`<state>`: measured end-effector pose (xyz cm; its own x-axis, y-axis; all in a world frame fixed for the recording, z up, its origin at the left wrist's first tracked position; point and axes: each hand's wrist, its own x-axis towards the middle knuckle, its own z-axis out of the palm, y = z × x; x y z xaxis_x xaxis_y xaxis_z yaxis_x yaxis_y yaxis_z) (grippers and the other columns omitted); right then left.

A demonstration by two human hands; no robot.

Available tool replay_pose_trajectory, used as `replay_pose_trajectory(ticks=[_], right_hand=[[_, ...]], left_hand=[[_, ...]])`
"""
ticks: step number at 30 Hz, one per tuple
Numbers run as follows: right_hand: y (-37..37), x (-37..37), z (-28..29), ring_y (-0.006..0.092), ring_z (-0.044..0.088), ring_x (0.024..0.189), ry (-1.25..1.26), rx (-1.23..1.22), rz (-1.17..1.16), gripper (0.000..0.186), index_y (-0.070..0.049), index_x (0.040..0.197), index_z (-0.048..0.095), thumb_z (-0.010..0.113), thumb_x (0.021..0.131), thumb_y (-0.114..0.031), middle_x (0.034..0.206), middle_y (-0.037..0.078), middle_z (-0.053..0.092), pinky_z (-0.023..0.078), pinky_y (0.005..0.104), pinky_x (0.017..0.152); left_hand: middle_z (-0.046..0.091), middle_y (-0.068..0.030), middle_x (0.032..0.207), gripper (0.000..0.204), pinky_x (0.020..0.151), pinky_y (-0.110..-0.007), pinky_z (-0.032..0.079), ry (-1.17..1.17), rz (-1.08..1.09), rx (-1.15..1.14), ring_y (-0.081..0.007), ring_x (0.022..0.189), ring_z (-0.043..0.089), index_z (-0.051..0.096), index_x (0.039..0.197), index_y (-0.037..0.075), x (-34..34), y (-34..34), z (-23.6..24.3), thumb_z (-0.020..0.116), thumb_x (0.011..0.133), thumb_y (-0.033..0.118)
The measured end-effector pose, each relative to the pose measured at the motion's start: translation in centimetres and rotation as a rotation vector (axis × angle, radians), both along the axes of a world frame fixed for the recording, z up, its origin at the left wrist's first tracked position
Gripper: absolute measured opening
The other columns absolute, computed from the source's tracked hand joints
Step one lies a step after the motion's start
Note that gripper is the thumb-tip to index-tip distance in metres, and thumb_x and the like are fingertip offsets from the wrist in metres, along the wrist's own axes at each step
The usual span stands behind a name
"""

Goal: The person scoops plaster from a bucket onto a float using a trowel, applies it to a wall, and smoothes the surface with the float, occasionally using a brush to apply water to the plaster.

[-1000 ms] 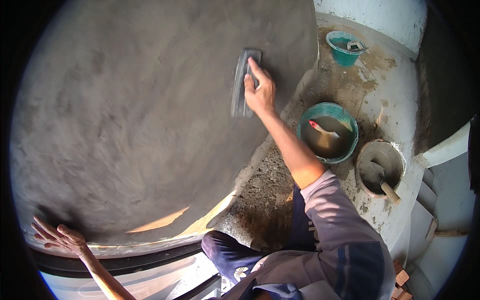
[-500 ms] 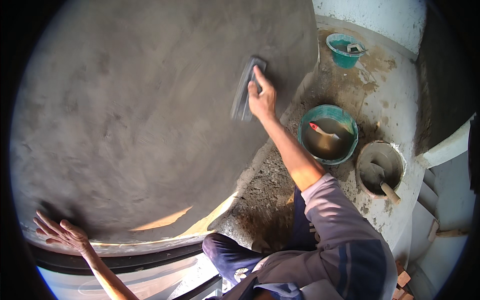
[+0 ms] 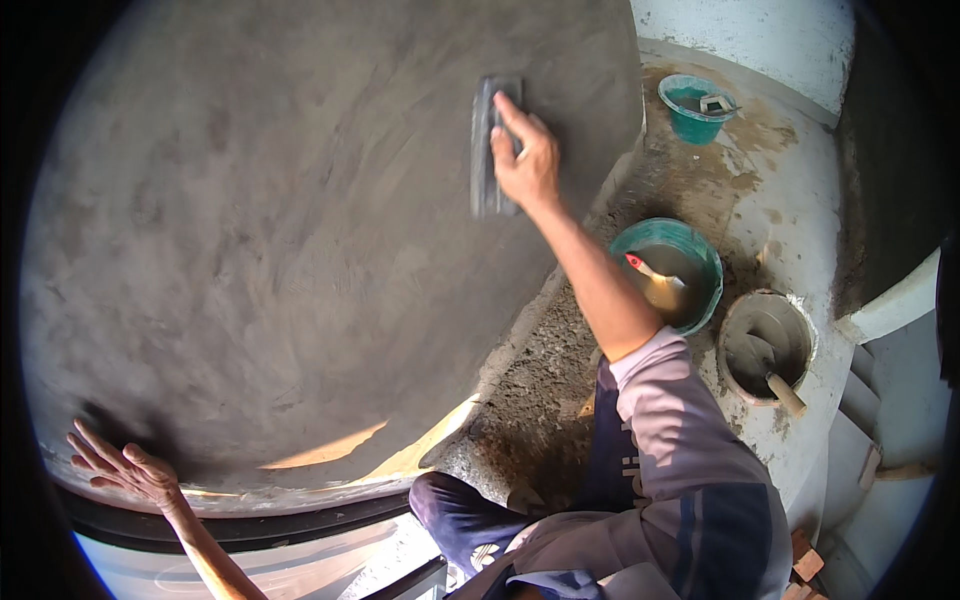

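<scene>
Grey float: long, narrow, lengthwise lines along its back, edges slightly blurred. Right hand clamped on it, index finger laid along the back toward the upper end. Float sits under the grip and sticks out to its left, against the plaster surface. Left hand well apart, far down and left of that grip; fingers spread, nothing held; cannot tell if the palm touches. Plaster dark grey, mottled, streaked; sunlit patches below and left of the grip. Right of and below the grip: teal basin of murky water, red-ended brush in it. Farther that way: mortar bucket with a trowel. Upper right of the grip: smaller teal bucket on stained pale floor. Far lower right: bricks.
</scene>
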<state>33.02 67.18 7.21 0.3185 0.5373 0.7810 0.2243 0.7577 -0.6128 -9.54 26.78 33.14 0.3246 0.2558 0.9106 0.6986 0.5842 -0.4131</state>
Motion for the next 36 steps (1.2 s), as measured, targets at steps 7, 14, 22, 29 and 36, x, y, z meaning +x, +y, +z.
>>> replay_pose_trajectory(ticks=[7, 14, 22, 29, 36], right_hand=[[-3.4, -3.2, -1.1, 0.0371, 0.069, 0.11, 0.015, -0.045, -0.027, 0.049, -0.007, 0.138, 0.062, 0.065, 0.088, -0.008, 0.115, 0.023, 0.07, 0.052, 0.0436, 0.099], [1.5, 1.4, 3.3, 0.0261, 0.065, 0.122, 0.277, -0.312, 0.109, 0.047, -0.004, 0.14, 0.059, 0.063, 0.094, -0.009, 0.131, 0.018, 0.068, 0.048, 0.0331, 0.104], [-5.3, -2.3, 3.7, 0.0313, 0.07, 0.107, -0.166, 0.009, 0.088, 0.048, -0.001, 0.137, 0.061, 0.065, 0.09, -0.008, 0.125, 0.021, 0.069, 0.052, 0.0379, 0.101], [-2.5, -5.1, 4.0, 0.0314, 0.067, 0.112, 0.017, 0.109, 0.085, 0.049, 0.001, 0.139, 0.059, 0.063, 0.09, -0.004, 0.133, 0.023, 0.065, 0.051, 0.0409, 0.1], [-18.0, -18.6, -5.0, 0.0231, 0.06, 0.064, -0.405, 0.21, 0.264, 0.054, -0.022, 0.137, 0.065, 0.07, 0.086, -0.007, 0.083, 0.007, 0.052, 0.056, 0.0363, 0.056]], left_hand=[[0.025, -0.0067, 0.168, 0.089, 0.114, -0.078, 0.0, -0.035, -0.009, 0.013, -0.041, 0.156, 0.011, 0.035, 0.159, 0.027, 0.0, -0.1, -0.2, 0.005, 0.094, 0.08], [0.028, -0.0069, 0.166, 0.094, 0.114, -0.078, 0.002, -0.019, -0.013, 0.025, -0.0407, 0.155, 0.013, 0.035, 0.159, 0.028, -0.1, 0.0, -0.2, 0.003, 0.091, 0.083], [0.027, -0.0082, 0.167, 0.092, 0.114, -0.077, -0.001, -0.029, -0.069, 0.022, -0.0417, 0.155, 0.01, 0.035, 0.159, 0.027, 1.7, 0.5, -0.3, 0.005, 0.092, 0.082], [0.024, -0.0092, 0.168, 0.093, 0.115, -0.075, -0.004, -0.072, -0.085, 0.005, -0.0412, 0.156, 0.004, 0.033, 0.16, 0.025, 2.0, 0.5, -0.4, 0.005, 0.092, 0.083], [0.022, -0.0099, 0.167, 0.092, 0.116, -0.071, -0.011, -0.023, -0.095, 0.015, -0.0363, 0.157, -0.001, 0.035, 0.159, 0.029, 2.2, 0.9, -0.1, 0.005, 0.091, 0.084]])
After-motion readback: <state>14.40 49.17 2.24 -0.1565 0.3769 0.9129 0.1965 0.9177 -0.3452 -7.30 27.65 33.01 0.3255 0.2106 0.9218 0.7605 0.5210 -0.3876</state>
